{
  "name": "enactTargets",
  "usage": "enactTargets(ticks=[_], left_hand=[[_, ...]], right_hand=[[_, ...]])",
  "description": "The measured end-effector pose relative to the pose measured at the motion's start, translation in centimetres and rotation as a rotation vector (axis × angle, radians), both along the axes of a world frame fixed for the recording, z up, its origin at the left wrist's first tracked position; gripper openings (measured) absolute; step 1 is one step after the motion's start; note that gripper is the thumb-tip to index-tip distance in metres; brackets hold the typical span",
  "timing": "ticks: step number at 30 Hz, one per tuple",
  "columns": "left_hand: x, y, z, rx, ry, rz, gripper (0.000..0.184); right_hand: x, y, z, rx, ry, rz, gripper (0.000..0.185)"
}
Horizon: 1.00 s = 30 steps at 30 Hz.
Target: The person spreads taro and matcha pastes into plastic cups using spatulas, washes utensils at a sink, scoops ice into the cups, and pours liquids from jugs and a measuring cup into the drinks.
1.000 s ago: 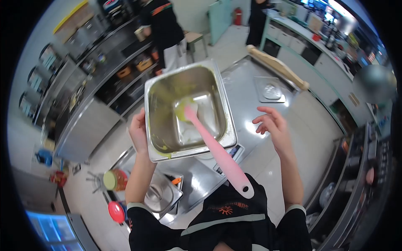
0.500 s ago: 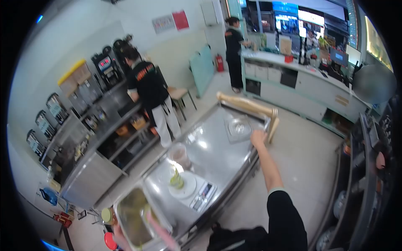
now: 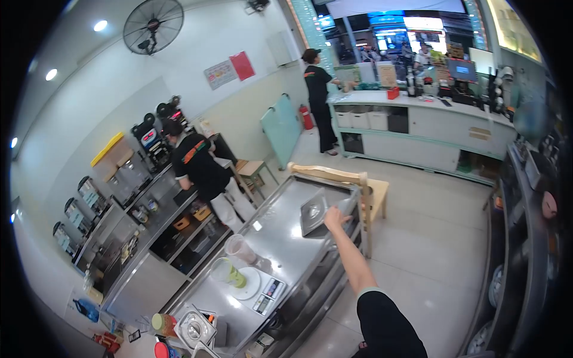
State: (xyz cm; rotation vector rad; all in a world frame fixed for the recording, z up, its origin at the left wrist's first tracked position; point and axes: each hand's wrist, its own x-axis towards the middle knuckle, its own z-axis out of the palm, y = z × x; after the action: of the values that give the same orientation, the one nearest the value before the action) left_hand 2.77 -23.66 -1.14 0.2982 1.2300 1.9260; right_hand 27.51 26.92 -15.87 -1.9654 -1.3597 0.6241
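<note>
Lid [image 3: 313,213] appears tilted at far desk [image 3: 279,237], rim pinched in right hand [image 3: 336,219], likely for purchase; left hand unseen, state unknown.

I see through one camera on the person's head. It looks forward and a bit down, across the big room. The shiny worktop [image 3: 289,247] is near and runs on a slant from the bottom left to the middle. The fan [image 3: 153,27] and the shop window [image 3: 406,36] are far off, up high. Round black edges frame my wide, bendy view.
</note>
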Motion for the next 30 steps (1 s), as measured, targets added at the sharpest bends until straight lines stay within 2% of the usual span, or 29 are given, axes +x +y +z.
enactTargets(ticks=[2,4,7,10,14,17,20,21,24,25,26,28,30], left_hand=[[0.8,-0.6,-0.7,0.014,-0.007,-0.049,0.033],[1.5,-1.5,-1.7,0.030,-0.027,-0.105,0.033],[2.0,-3.9,-3.5,0.053,-0.052,-0.193,0.034],[2.1,-6.4,-5.4,0.082,-0.076,-0.300,0.034],[3.6,-9.2,-8.5,0.108,-0.124,-0.498,0.035],[5.9,-10.6,-10.2,0.125,-0.141,-0.686,0.035],[10.5,-11.2,-12.0,0.180,-0.167,-0.980,0.035],[13.1,-11.2,-11.8,0.302,-0.143,-1.232,0.038],[22.0,-13.8,-11.7,0.206,-0.126,-1.391,0.042],[25.4,-14.5,-12.6,0.304,-0.064,-1.490,0.044],[28.9,-15.6,-13.3,0.293,-0.069,-1.559,0.048],[36.8,-20.1,-12.8,0.273,-0.202,-1.769,0.043],[44.3,-24.5,-14.4,0.224,-0.194,-1.927,0.040]], right_hand=[[2.2,-0.2,-1.3,0.014,0.139,0.137,0.025],[5.4,-4.2,0.1,-0.243,0.836,0.269,0.019],[10.0,-13.3,0.4,-0.286,1.139,0.354,0.016],[15.3,-25.6,-1.6,-0.186,1.338,0.495,0.017],[24.3,-45.4,-4.1,-0.094,1.351,0.297,0.025],[31.9,-60.7,-6.2,-0.001,1.227,-0.011,0.027],[37.8,-76.0,-5.7,0.121,1.076,-0.413,0.027],[39.3,-80.9,-5.2,0.232,1.042,-0.511,0.027],[40.4,-94.9,-2.5,0.500,0.990,-0.782,0.028],[39.9,-99.1,-2.4,0.545,0.977,-0.889,0.027],[39.6,-102.8,-2.2,0.590,0.956,-0.983,0.027],[40.5,-109.6,-3.0,0.668,0.914,-1.108,0.028],[40.5,-116.7,-5.5,0.723,0.874,-1.172,0.030]])
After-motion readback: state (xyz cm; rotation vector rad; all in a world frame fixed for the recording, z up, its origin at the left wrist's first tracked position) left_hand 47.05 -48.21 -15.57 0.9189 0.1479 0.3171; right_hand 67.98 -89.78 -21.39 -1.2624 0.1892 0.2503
